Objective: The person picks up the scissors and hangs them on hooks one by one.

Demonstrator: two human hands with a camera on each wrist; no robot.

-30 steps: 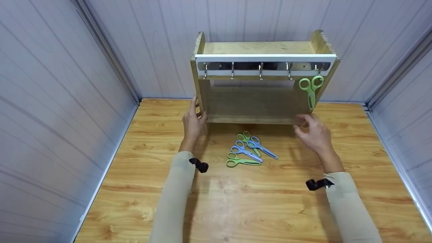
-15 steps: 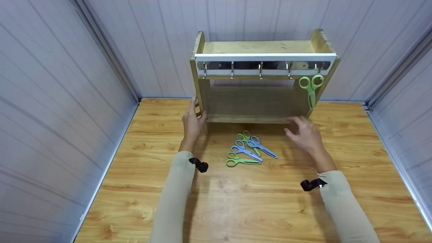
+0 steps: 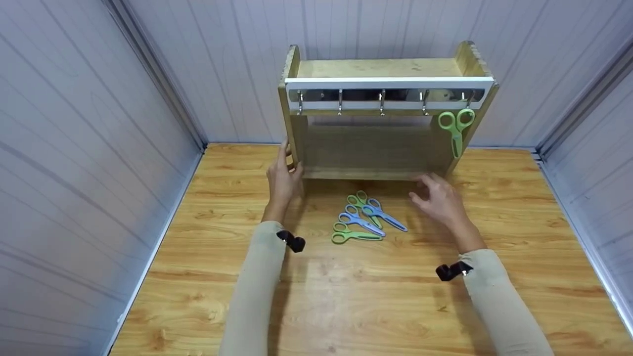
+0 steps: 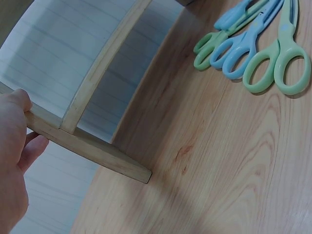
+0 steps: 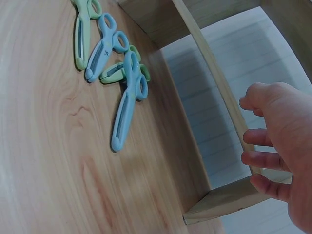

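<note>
A wooden rack stands at the back, with a white hook rail across its front. My left hand grips the rack's left side panel, thumb and fingers on either side of it. Green scissors hang by one loop from the rightmost hook. By the rack's lower front edge is my right hand, fingers loosely bent and holding nothing; whether they touch the wood I cannot tell. On the table before the rack lie two pairs of blue scissors and two green ones, partly overlapping.
The wood-grain table is enclosed by pale panelled walls at the back and both sides. Several hooks along the rail hold nothing. Behind the rack, its rear edge is close to the back wall.
My right hand has moved left along the rack's lower edge, away from its right corner. My left hand keeps its grip. The rack has barely shifted, and the scissors lie as before.
</note>
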